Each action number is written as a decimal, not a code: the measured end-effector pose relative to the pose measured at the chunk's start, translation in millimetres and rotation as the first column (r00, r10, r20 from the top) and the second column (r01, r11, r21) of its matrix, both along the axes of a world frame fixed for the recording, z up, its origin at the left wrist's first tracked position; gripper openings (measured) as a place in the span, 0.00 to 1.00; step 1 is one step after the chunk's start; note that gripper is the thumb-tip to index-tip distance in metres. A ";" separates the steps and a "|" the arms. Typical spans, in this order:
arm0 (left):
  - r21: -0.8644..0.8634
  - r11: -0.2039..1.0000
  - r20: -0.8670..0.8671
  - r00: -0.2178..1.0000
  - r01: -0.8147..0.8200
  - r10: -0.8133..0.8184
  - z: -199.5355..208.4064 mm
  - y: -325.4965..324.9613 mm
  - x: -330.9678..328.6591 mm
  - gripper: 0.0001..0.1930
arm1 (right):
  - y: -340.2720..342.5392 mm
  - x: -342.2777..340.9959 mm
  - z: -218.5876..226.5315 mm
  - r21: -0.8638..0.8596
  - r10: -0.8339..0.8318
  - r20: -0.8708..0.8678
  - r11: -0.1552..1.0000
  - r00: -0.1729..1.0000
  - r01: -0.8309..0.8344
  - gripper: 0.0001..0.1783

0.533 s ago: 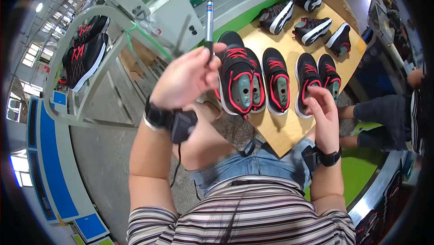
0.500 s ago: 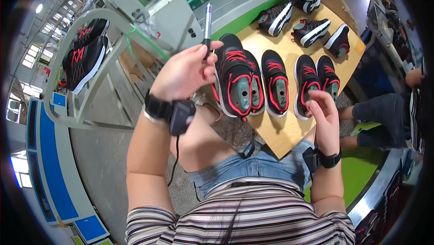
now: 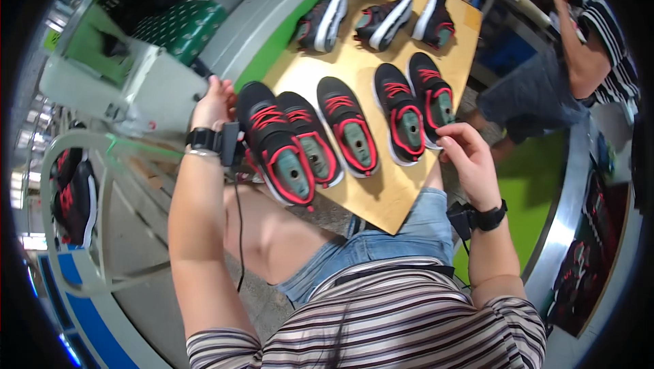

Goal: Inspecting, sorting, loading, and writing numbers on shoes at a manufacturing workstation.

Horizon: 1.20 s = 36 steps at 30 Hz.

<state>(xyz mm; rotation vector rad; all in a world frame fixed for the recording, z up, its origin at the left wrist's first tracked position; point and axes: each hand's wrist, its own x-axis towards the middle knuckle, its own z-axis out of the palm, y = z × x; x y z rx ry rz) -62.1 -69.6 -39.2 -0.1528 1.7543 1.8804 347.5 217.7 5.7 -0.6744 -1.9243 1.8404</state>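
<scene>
A row of black shoes with red laces, red-edged collars and white soles lies across a wooden board, green-grey lasts inside them. My right hand (image 3: 471,164) is at the heel of the rightmost shoe (image 3: 432,89), thumb and forefinger closed on its edge. Beside it lies another shoe (image 3: 398,113), then a middle shoe (image 3: 346,127). Two shoes overlap at the left, the outer shoe (image 3: 269,120) partly over its neighbour (image 3: 291,111). My left hand (image 3: 214,104) is raised left of them, fingers curled round a pen (image 3: 201,69) that hardly shows against the machine.
The wooden board (image 3: 402,198) reaches over my lap. More shoes (image 3: 385,23) lie on their sides along its far part. A green-and-white machine (image 3: 157,83) stands at the left, near a metal rack (image 3: 102,233) with shoes. Another person (image 3: 579,62) sits at the right.
My view has turned, so the board and shoes appear shifted left. The left hand with the pen has moved left, away from the shoes. The right hand has reached the rightmost shoe's heel.
</scene>
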 end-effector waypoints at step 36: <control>0.055 0.882 -0.174 0.874 0.468 -0.453 128.1 77.3 285.0 0.26 | 206.2 -161.8 -27.9 -0.200 -0.375 -0.215 0.921 0.901 0.336 0.40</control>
